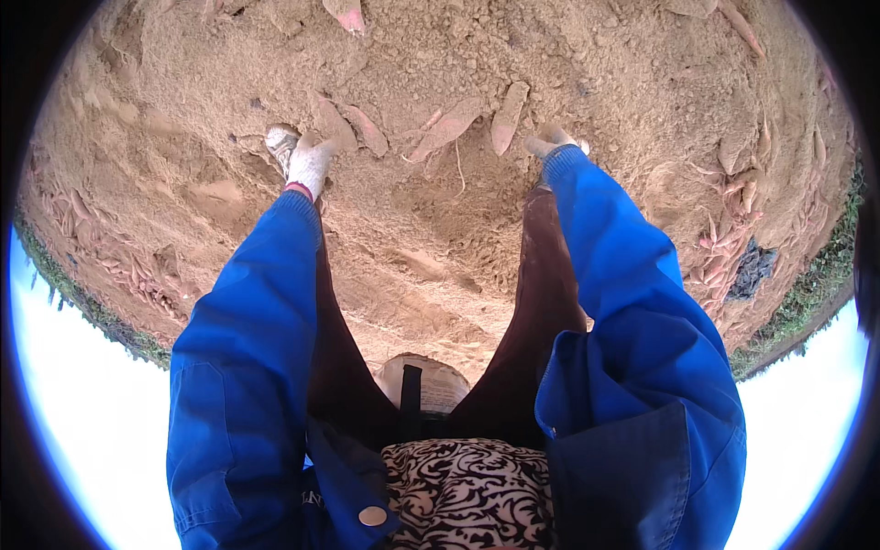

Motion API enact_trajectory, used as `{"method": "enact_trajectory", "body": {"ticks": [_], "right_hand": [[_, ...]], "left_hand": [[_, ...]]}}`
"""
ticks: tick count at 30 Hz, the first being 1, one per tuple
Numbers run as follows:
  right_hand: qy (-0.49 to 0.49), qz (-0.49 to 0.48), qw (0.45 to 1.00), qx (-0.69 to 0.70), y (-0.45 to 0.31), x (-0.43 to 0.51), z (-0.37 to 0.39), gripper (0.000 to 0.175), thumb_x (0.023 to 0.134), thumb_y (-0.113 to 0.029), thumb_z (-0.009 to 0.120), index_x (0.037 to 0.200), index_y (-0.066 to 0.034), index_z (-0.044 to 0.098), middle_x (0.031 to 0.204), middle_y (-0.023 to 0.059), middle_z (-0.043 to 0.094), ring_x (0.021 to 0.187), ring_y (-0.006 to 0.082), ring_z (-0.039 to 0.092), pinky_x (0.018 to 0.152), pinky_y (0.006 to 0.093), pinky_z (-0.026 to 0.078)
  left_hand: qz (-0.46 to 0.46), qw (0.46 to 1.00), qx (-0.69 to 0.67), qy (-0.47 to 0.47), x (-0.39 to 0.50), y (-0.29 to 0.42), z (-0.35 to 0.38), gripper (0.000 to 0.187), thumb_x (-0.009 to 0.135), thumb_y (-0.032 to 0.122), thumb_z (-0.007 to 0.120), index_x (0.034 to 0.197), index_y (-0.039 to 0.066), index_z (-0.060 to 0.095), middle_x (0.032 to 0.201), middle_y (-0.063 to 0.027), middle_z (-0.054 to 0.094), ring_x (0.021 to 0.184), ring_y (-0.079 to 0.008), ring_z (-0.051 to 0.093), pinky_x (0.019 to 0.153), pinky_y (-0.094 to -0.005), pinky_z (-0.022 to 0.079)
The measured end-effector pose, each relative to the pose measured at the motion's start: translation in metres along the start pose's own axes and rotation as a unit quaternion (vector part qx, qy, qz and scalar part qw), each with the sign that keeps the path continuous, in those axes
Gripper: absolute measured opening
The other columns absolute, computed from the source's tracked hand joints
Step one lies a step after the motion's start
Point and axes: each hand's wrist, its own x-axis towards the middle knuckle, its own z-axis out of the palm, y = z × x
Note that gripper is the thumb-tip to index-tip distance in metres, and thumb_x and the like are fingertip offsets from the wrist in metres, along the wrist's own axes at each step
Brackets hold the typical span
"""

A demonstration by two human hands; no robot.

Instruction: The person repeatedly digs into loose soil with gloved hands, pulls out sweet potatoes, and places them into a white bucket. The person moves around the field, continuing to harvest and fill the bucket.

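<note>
My left hand point(311, 163), in a white knit glove, is beside a dusty sweet potato point(335, 124) that lies on the loose soil; its fingers seem to touch the root, but a grip cannot be made out. A slimmer sweet potato point(369, 130) lies just right of that one. My right hand point(550, 139), in a soil-coloured glove, is low over the ground near my right shoe, its fingers partly hidden by the blue cuff. Between the hands lie a broad sweet potato point(448, 128) with thin roots and an upright-lying one point(509, 118).
More sweet potatoes lie at the top point(346, 15), and heaps of them spread at the left point(134, 271) and right point(722, 240). A dark crumpled piece point(751, 269) is by the right heap. My shoe point(280, 144) stands beside my left hand. A white container point(433, 378) shows between my legs.
</note>
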Motion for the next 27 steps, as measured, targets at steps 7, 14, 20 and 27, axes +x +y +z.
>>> {"method": "enact_trajectory", "body": {"ticks": [7, 14, 20, 27], "right_hand": [[0.101, 0.051, 0.971, 0.21, 0.0, 0.061, 0.094, 0.094, 0.076, -0.018, 0.092, 0.147, 0.0127, 0.039, 0.14, 0.025, 0.057, 0.123, 0.0287, 0.06, 0.103, 0.0405, 0.051], [0.044, 0.161, 0.91, 0.38, 0.003, 0.039, 0.113, 0.083, 0.077, -0.023, 0.092, 0.139, 0.007, 0.045, 0.128, 0.0198, 0.064, 0.114, 0.0327, 0.067, 0.093, 0.0464, 0.055], [0.059, 0.141, 0.891, 0.427, 0.011, 0.05, 0.157, 0.074, 0.087, -0.016, 0.083, 0.149, -0.0074, 0.042, 0.146, 0.0189, 0.055, 0.13, 0.0344, 0.059, 0.107, 0.0573, 0.052], [-0.068, 0.077, 0.862, 0.496, 0.018, 0.041, 0.168, 0.077, 0.089, -0.021, 0.081, 0.153, -0.0074, 0.039, 0.151, 0.0193, 0.051, 0.133, 0.036, 0.056, 0.11, 0.0582, 0.049]], "left_hand": [[0.011, 0.989, -0.15, 0.01, 0.074, -0.042, 0.036, 0.093, 0.079, 0.034, 0.086, 0.151, -0.006, 0.043, 0.134, -0.0194, 0.061, 0.11, -0.0254, 0.064, 0.087, -0.0344, 0.053], [0.144, 0.985, -0.031, -0.093, 0.042, -0.026, 0.07, 0.082, 0.075, 0.038, 0.088, 0.141, 0.001, 0.057, 0.128, -0.0135, 0.067, 0.108, -0.0203, 0.065, 0.092, -0.0338, 0.054], [0.215, 0.967, 0.018, -0.134, 0.024, 0.0, 0.109, 0.09, 0.064, 0.043, 0.095, 0.14, 0.012, 0.058, 0.128, -0.0156, 0.065, 0.112, -0.0261, 0.066, 0.093, -0.0387, 0.055], [0.248, 0.948, 0.106, -0.168, 0.021, 0.041, 0.138, 0.127, 0.064, 0.046, 0.094, 0.164, 0.013, 0.023, 0.16, -0.0211, 0.041, 0.144, -0.0397, 0.046, 0.115, -0.0458, 0.044]]}}
